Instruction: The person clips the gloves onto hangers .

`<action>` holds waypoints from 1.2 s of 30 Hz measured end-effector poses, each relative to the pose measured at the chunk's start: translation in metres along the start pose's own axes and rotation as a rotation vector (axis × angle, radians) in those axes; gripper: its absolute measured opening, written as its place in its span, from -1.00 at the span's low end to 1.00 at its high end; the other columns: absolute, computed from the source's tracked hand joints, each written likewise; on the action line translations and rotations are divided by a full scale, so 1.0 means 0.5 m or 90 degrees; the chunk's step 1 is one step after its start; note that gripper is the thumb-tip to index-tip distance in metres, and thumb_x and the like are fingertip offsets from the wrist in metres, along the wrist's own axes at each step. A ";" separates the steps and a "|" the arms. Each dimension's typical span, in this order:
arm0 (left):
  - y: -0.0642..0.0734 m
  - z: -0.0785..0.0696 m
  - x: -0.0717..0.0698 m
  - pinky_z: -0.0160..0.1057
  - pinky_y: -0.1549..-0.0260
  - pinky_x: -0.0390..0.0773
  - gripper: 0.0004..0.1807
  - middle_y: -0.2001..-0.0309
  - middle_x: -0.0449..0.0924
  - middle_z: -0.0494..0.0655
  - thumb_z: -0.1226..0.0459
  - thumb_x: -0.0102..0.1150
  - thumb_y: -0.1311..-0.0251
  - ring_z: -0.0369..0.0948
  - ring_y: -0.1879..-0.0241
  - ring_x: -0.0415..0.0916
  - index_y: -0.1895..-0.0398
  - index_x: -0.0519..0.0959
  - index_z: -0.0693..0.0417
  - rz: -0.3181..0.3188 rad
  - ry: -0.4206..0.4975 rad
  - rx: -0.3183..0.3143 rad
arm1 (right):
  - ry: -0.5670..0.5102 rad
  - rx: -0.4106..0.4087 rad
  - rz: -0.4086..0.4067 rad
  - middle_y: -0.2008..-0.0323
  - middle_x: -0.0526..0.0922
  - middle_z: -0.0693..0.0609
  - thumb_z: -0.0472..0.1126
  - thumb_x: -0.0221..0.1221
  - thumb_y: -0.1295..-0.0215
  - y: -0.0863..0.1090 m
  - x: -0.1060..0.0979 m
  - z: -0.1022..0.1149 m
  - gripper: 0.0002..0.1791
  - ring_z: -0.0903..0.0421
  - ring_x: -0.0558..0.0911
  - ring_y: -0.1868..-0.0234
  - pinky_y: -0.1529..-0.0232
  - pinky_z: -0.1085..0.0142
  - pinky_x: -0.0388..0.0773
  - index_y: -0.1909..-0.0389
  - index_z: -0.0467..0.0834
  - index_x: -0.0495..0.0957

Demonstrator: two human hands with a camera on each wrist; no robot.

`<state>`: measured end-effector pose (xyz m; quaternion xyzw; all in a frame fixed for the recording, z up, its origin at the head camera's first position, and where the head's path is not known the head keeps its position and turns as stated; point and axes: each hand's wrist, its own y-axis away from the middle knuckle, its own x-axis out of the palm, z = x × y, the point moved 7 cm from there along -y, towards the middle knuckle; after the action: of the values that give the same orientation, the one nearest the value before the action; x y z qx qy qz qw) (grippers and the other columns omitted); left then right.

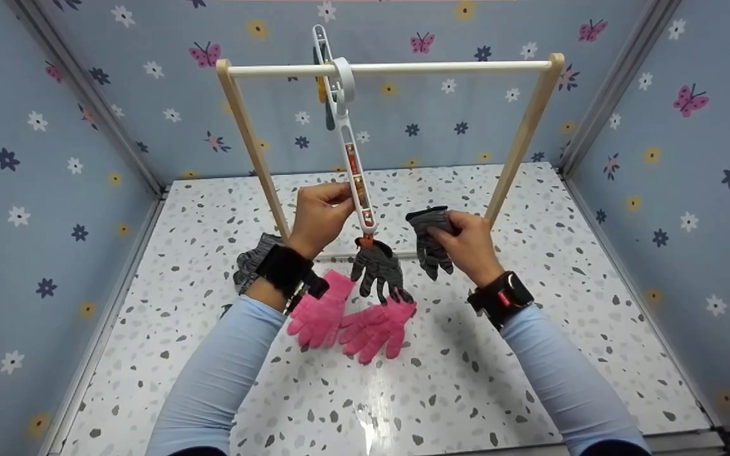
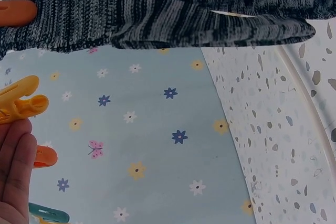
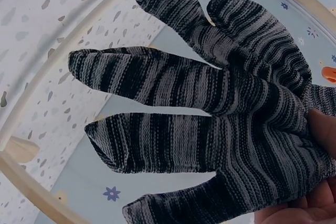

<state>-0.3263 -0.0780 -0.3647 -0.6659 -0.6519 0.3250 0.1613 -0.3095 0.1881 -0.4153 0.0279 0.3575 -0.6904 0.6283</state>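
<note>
A white clip hanger [image 1: 347, 130] hangs from the rod by its hook, with colored clothespins along it. An orange clothespin [image 2: 20, 13] at its near end holds a gray-black striped knit glove [image 1: 379, 269], which dangles fingers down. Beside the hanger my left hand [image 1: 320, 216] pinches a yellow clothespin [image 2: 23, 98]; the thumb is partly hidden. To the right, my right hand [image 1: 469, 244] grips a second striped glove [image 3: 247, 108] near its cuff, thumb on one side and fingers on the other. That glove hangs free of the hanger.
A wooden frame [image 1: 523, 142] with a white rod [image 1: 447, 67] stands on the speckled tabletop [image 1: 466, 380]. Two pink gloves [image 1: 322, 316] lie below the hanger. More gray gloves [image 1: 254, 259] lie behind the left wrist. Patterned panels [image 1: 675, 190] enclose the back and sides.
</note>
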 end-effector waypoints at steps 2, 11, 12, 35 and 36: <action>0.000 0.001 0.000 -0.53 0.28 0.59 -0.92 0.40 0.79 0.28 0.54 0.35 -0.22 -0.61 0.40 0.57 0.36 0.81 0.39 -0.002 -0.002 -0.001 | 0.007 -0.006 0.001 0.40 0.82 -0.23 -0.38 0.50 -0.24 -0.001 0.003 0.002 -0.82 0.13 0.59 0.45 0.39 0.44 0.43 0.44 -0.36 0.70; 0.001 0.004 -0.002 -0.52 0.35 0.55 -0.90 0.38 0.80 0.30 0.55 0.34 -0.22 -0.55 0.45 0.57 0.30 0.82 0.41 -0.015 0.027 -0.030 | 0.029 -0.028 0.005 0.51 0.74 -0.13 -0.34 0.52 -0.23 -0.004 0.013 0.018 -0.74 0.13 0.49 0.50 0.45 0.39 0.33 0.51 -0.32 0.63; 0.001 0.005 -0.002 -0.52 0.36 0.54 -0.90 0.39 0.79 0.30 0.55 0.34 -0.22 -0.55 0.45 0.56 0.31 0.82 0.41 -0.015 0.027 -0.030 | 0.031 -0.027 0.004 0.50 0.75 -0.11 -0.34 0.52 -0.23 -0.004 0.014 0.018 -0.74 0.13 0.50 0.50 0.44 0.39 0.33 0.50 -0.31 0.64; -0.002 0.006 0.001 -0.49 0.43 0.46 -0.92 0.47 0.77 0.11 0.55 0.36 -0.22 -0.52 0.52 0.47 0.34 0.81 0.42 -0.016 0.052 -0.053 | 0.047 -0.024 0.035 0.33 0.85 -0.17 -0.27 0.52 -0.26 -0.012 0.048 0.040 -0.85 -0.04 0.72 0.37 0.29 0.19 0.55 0.33 -0.28 0.78; -0.002 0.006 0.002 -0.49 0.42 0.47 -0.92 0.47 0.77 0.13 0.56 0.36 -0.22 -0.53 0.52 0.48 0.34 0.81 0.42 -0.015 0.053 -0.050 | 0.051 -0.027 0.033 0.37 0.84 -0.15 -0.26 0.53 -0.26 -0.013 0.048 0.041 -0.84 -0.02 0.69 0.39 0.31 0.20 0.52 0.36 -0.28 0.77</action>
<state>-0.3293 -0.0774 -0.3665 -0.6770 -0.6645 0.2696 0.1655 -0.3116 0.1565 -0.4089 0.0512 0.3961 -0.6642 0.6319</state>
